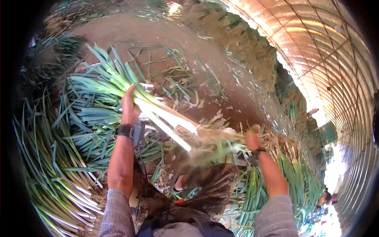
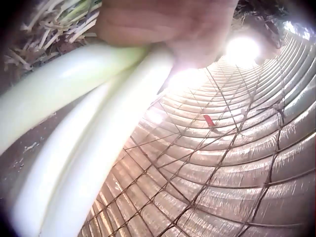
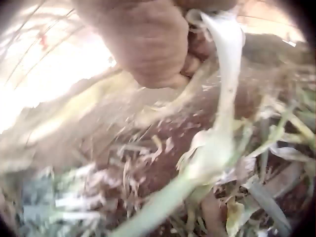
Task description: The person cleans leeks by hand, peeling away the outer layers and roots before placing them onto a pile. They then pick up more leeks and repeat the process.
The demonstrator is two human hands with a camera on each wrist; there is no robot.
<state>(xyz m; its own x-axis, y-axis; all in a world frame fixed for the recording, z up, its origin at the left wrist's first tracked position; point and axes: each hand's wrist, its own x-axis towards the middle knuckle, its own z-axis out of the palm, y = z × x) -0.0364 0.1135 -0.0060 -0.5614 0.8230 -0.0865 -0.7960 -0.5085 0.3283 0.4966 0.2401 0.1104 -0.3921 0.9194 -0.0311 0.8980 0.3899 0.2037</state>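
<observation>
The left hand (image 1: 129,107) is gripping a few leeks (image 1: 167,114) where white is turning green, by the leafy pile (image 1: 94,114). The right hand (image 1: 253,141) is holding a pale, limp strip (image 3: 228,69). I'm guessing the stalks are feeling lightish, stiff, kinda slippery, the leaves tearing easily. I'd be grabbing the firm white part, snug, not crushing it.

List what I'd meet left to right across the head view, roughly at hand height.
Leek pile at far left → left hand → camouflage-clad right knee → right hand → ribbed wall at far right.
</observation>
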